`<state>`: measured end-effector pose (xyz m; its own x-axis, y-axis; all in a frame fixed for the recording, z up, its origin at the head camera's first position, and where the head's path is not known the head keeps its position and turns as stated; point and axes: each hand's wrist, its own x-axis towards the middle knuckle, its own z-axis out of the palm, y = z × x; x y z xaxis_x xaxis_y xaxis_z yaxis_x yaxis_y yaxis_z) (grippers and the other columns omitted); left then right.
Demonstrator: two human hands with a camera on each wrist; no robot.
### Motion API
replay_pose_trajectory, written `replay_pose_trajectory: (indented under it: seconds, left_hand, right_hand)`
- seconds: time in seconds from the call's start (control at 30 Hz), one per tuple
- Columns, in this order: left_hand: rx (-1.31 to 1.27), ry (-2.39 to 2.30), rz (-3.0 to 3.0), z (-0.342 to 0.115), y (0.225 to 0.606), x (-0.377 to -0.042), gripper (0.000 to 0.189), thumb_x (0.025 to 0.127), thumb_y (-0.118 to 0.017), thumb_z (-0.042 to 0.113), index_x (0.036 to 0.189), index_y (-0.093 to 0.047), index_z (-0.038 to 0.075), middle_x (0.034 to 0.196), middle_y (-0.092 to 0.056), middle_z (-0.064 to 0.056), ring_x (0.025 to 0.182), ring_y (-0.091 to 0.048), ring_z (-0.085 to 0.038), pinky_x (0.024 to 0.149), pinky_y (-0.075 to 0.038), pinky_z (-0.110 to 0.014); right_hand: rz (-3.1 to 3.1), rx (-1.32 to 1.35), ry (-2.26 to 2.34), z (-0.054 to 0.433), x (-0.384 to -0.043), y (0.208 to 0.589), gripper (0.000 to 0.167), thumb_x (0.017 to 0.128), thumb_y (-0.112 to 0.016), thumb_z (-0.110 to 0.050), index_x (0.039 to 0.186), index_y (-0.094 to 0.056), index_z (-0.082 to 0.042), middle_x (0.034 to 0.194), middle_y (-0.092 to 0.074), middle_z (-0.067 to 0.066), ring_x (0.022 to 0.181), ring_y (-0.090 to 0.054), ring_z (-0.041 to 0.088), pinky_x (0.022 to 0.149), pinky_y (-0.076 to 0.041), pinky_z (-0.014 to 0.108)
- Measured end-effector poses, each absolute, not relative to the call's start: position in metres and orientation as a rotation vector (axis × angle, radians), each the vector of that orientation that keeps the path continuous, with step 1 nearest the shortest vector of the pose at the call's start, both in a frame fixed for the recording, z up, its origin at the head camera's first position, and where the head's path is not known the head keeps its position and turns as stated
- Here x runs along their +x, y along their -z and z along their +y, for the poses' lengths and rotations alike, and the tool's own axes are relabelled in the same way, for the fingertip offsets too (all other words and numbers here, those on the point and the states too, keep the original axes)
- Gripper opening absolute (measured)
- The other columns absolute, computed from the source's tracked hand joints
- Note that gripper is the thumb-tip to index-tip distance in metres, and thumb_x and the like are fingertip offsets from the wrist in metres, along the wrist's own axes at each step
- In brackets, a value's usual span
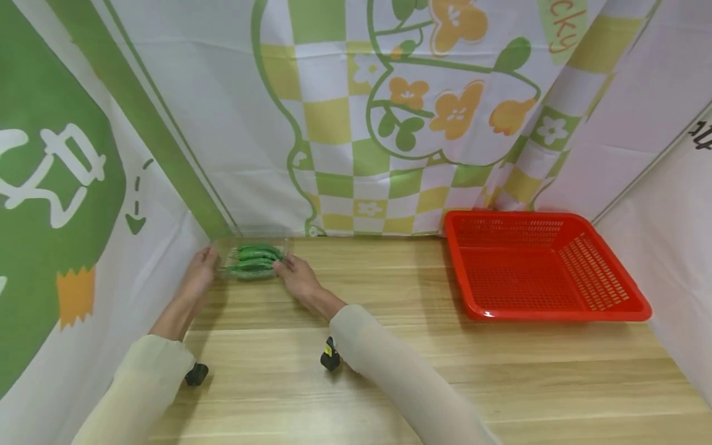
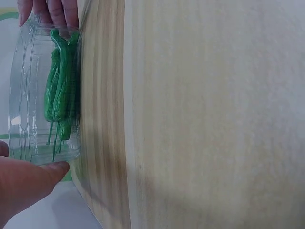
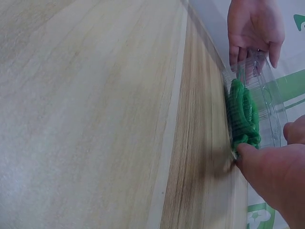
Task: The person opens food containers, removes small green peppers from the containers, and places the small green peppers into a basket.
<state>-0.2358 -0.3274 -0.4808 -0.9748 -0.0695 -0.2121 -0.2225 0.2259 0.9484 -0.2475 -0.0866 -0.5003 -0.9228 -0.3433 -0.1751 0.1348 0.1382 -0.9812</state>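
A clear plastic box point(image 1: 222, 252) with several green chili peppers point(image 1: 256, 254) inside is at the table's back left corner. My left hand point(image 1: 201, 269) grips its left end; the left wrist view shows the thumb point(image 2: 50, 177) against the near wall. At the other end my right hand point(image 1: 300, 278) holds the box, thumb in front beside the peppers. In the right wrist view the peppers point(image 3: 243, 114) lie lengthwise together behind the see-through wall. The fingers behind the box are partly hidden.
A red plastic basket point(image 1: 473, 303) with perforated walls stands at the back right of the wooden table point(image 1: 389, 346). Printed cloth point(image 1: 328, 130) hangs along the table's back edge, with more cloth walls at left and right. A small black device sits at each wrist.
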Motion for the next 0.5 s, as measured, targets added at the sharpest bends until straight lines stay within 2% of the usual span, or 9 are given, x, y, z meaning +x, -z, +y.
replay_pose_trajectory:
  seconds: [0.2, 0.5]
  left_hand:
    - [-0.217, -1.907, 2.31, -0.3282, 0.4846, -0.2332, 0.067, 0.116, -0.013, 0.035, 0.164, 0.015, -0.003, 0.173, 0.003, -0.032, 0.161, 0.007, -0.045, 0.132, 0.004, -0.056]
    - [-0.159, -1.827, 2.302, -0.3267, 0.4818, -0.2282, 0.066, 0.116, -0.01, 0.034, 0.161, 0.025, 0.0, 0.173, 0.011, -0.029, 0.16, 0.012, -0.046, 0.13, 0.006, -0.059]
  right_hand:
    - [2.092, -0.199, 1.839, -0.0854, -0.2476, 0.5003, 0.058, 0.114, -0.049, -0.028, 0.161, -0.036, 0.003, 0.165, -0.044, 0.017, 0.151, -0.046, 0.03, 0.124, -0.041, 0.04]
    - [2.141, -0.225, 1.824, -0.0795, -0.2445, 0.4978, 0.057, 0.114, -0.05, -0.029, 0.16, -0.039, 0.002, 0.164, -0.045, 0.015, 0.151, -0.045, 0.029, 0.123, -0.042, 0.04]
